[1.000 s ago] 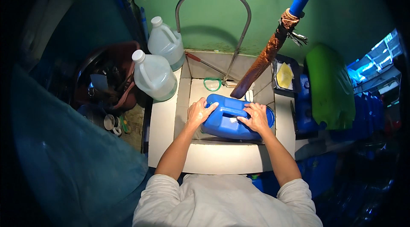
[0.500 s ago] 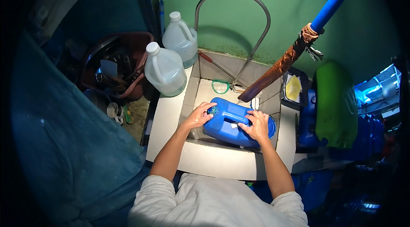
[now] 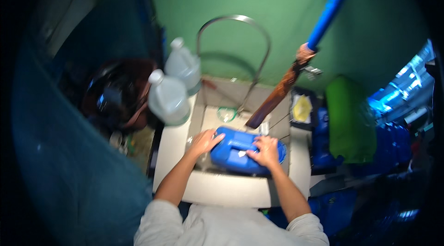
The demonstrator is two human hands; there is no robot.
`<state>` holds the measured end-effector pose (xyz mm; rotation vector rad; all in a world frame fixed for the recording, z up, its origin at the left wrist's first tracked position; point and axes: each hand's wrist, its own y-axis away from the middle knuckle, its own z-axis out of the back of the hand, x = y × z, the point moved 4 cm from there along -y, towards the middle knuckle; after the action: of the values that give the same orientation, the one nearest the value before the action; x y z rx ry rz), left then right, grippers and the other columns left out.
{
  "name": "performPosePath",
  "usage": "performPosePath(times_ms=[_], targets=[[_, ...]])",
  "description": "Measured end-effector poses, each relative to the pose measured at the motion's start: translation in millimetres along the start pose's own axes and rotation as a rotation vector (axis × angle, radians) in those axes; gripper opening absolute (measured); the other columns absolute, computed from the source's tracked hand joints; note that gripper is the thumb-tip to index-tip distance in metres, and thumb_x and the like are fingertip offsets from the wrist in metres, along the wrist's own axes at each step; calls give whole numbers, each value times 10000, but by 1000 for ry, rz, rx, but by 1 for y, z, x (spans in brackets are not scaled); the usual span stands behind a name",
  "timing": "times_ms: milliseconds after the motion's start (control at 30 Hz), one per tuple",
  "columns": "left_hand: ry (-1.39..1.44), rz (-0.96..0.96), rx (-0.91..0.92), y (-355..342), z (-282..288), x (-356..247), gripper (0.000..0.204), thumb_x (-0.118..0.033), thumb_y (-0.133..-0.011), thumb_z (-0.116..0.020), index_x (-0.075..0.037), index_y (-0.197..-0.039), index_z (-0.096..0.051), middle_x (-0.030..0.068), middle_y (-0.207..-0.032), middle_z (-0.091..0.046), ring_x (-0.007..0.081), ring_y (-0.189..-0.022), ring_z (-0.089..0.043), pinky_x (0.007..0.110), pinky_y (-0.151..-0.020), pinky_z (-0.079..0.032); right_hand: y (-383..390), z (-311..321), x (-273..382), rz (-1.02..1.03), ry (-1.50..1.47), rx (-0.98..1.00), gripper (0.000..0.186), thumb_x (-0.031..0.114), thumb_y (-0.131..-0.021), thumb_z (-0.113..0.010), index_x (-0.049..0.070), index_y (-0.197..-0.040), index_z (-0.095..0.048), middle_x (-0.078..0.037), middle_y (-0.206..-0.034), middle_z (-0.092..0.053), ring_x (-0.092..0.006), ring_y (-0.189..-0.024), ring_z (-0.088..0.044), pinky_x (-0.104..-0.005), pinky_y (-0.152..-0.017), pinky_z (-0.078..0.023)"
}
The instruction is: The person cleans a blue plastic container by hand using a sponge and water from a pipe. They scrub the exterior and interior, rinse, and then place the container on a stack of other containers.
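"While both hands are on the jug (image 3: 231,159), which way does it run from them?"

"Sideways. Its long axis goes from the left hand (image 3: 203,143) past the right hand (image 3: 266,151), slanting slightly toward the wearer at the right end."

"Which hand is nearer?"

"Neither: both touch it. The left holds the left end, thumb over the top face; the right has fingers and thumb bent over the handle, toward the other end."

"How tight?"

"Cannot tell; blur hides that. The grip is as wide apart as most of the jug's length."

"And around the grip?"

"The jug lies on its side between the hands, over the sink (image 3: 281,128). Just beyond it, between the hands, hangs the wrapped end of the hose (image 3: 332,7). Past the left hand is a green ring (image 3: 226,114); out to its left stand two clear bottles (image 3: 169,102)."
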<state>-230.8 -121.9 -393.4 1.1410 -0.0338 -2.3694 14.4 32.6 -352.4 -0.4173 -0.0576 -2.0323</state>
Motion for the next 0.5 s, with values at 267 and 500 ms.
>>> performPosePath(times_ms=[267, 500], targets=[[858, 147, 72, -2, -18, 51, 248, -161, -967, -704, 44, -1105, -686, 90, -809, -697, 139, -599, -646, 277, -537, -553, 1, 0, -8, -29, -102, -34, 490, 536, -755, -793, 98, -976, -793, -67, -1200, -678, -255, -1168, -565, -431, -1001, -368], [654, 309, 238, -13, 2, 38, 195, -79, -958, -643, 103, -1023, -668, 171, -845, -720, 221, -627, -713, 337, -552, -608, 3, -2, -8, -25, -99, 6, 483, 526, -773, -781, 88, -974, -785, -68, -1189, -664, -262, -1140, -561, -429, -999, -362]])
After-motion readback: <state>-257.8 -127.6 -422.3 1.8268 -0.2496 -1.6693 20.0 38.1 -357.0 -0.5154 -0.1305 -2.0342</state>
